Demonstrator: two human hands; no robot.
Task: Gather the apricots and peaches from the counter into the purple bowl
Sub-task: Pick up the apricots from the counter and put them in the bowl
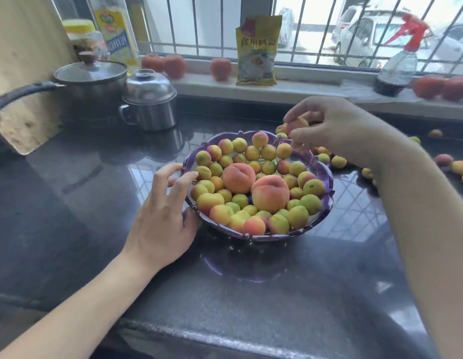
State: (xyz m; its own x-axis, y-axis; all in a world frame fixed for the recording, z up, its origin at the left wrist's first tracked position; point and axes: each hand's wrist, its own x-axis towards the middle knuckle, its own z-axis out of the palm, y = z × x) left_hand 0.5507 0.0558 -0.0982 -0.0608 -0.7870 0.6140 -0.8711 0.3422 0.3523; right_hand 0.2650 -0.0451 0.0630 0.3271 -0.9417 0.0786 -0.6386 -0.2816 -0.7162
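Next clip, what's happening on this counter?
A person is collecting fruit into a purple bowl, already heaped with apricots and two peaches. The left hand steadies the bowl's near-left rim. The right hand holds an apricot above the far rim. More loose apricots remain on the counter at right.

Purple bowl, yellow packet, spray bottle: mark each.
purple bowl (328,177): head view, right rim.
yellow packet (257,51): head view, middle of its front.
spray bottle (397,71): head view, clear body below the red trigger.
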